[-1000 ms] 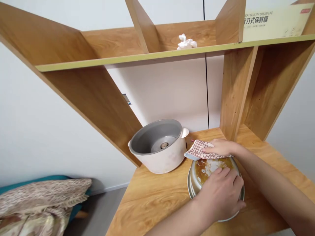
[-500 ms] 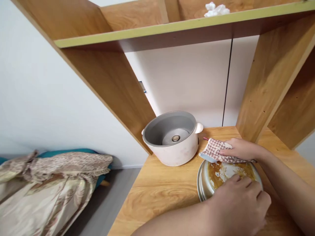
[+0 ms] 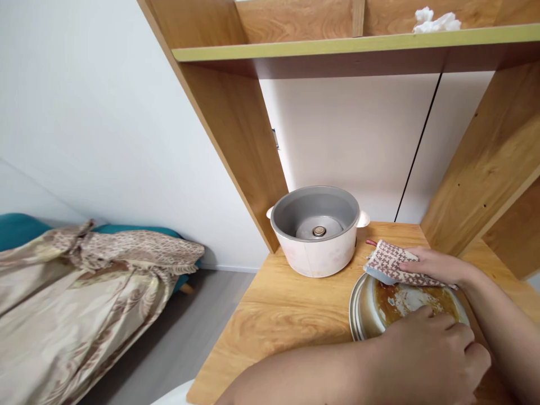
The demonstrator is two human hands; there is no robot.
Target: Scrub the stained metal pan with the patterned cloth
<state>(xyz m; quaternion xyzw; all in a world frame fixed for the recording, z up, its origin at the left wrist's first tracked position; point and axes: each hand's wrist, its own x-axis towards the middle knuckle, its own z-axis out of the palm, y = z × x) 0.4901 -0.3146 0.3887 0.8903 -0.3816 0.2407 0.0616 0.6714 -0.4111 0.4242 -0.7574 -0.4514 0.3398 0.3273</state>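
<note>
On the wooden desk, a round silver metal pot (image 3: 379, 306) appears to lie bottom up, its flat face patched with brown stains and pale spots. My right hand (image 3: 436, 264) holds a folded cloth (image 3: 394, 261), patterned brown and white with a red loop, against the pot's far edge. My left hand (image 3: 439, 351) reaches across from the lower left, fingers curled over the stained face. Its fingertips are hidden, and I cannot make out what they hold. Behind and left stands a white cooker body (image 3: 316, 256) with a grey inside, no lid on it and a round metal button at the bottom.
Wooden uprights (image 3: 236, 135) and a shelf with a yellow-green edge (image 3: 337, 48) frame the desk (image 3: 270, 315). Crumpled white tissue (image 3: 436, 21) lies on the shelf. At left, a patterned cloth (image 3: 84, 304) covers teal furniture above the grey floor.
The view has turned, so the desk, cooker body and shelf sit farther right in the picture. Both hands stay at the pot, the right one still holding the cloth.
</note>
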